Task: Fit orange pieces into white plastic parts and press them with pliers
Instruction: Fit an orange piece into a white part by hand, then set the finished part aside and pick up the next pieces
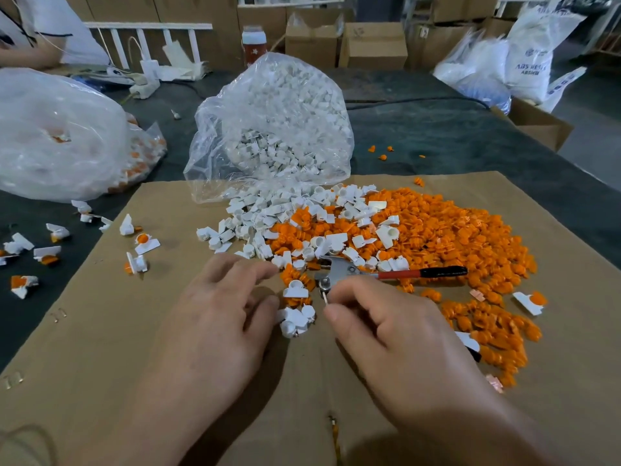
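Note:
A heap of orange pieces (447, 237) lies on a brown cardboard sheet (100, 331), mixed on its left with loose white plastic parts (268, 213). Pliers (369, 272) with red and black handles lie across the heap's near edge. My right hand (396, 338) has thumb and forefinger pinched on a small thin piece just below the pliers' pivot; what the piece is cannot be made out. My left hand (218, 317) hovers palm down with loosely curled fingers beside a few white parts (297, 317), holding nothing that I can see.
A clear bag of white parts (279, 129) stands open behind the heap. Another clear bag (57, 136) sits at the left. Assembled white-and-orange parts (141, 243) are scattered at the left. Boxes and sacks line the back. A person's arm is at the far left.

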Tool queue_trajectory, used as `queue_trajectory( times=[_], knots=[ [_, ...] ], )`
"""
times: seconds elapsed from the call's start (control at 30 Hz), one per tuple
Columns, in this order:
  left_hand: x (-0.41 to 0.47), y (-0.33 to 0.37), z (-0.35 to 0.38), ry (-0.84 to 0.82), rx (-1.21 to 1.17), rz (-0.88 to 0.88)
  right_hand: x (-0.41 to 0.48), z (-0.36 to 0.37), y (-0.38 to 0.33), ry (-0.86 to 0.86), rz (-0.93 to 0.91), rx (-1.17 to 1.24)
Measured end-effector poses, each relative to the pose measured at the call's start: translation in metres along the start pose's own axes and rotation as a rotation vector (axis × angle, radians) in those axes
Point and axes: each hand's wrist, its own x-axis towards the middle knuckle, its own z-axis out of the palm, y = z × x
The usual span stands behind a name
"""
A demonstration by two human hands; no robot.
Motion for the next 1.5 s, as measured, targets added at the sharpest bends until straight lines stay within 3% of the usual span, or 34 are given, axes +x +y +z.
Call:
queue_trajectory(
  times=[0.13,0.23,0.33,0.4,0.5,0.63,0.7,0.77,0.83,1.0,1.23,1.5],
  knots=[
    [-0.006,0.020,-0.006,-0.072,-0.213,0.064,0.004,-0.004,0.004,-0.159,0.209,0.582],
    [-0.010,0.026,-0.003,-0.195,-0.276,0.163,0.006,-0.005,0.003,-0.269,0.271,0.775],
    [-0.011,0.025,-0.001,-0.217,-0.496,0.012,0.006,-0.008,0.002,-0.269,0.317,0.869],
    [-0.012,0.024,0.002,-0.227,-0.596,-0.078,0.005,-0.009,0.001,-0.267,0.303,0.754],
    [-0.012,0.027,0.004,-0.212,-0.560,-0.145,0.001,-0.008,-0.001,-0.199,0.174,0.311],
    [-0.010,0.030,0.003,-0.179,-0.480,-0.240,0.005,-0.011,0.007,0.163,-0.119,-0.439],
    [-0.009,0.030,0.003,-0.161,-0.462,-0.267,0.011,-0.018,0.014,0.236,-0.025,-0.618],
    [-0.009,0.031,0.003,-0.151,-0.450,-0.274,0.016,-0.025,0.019,0.172,0.147,-0.774],
    [-0.010,0.033,0.002,-0.149,-0.456,-0.262,0.020,-0.027,0.022,0.069,0.235,-0.822],
    [-0.011,0.031,0.001,-0.164,-0.443,-0.235,0.022,-0.025,0.026,-0.022,0.182,-0.805],
    [-0.011,0.032,0.002,-0.170,-0.402,-0.214,0.025,-0.025,0.031,0.000,0.077,-0.797],
    [-0.008,0.027,0.001,-0.159,-0.347,-0.329,0.022,-0.029,0.028,0.116,0.001,-0.655]
  ],
)
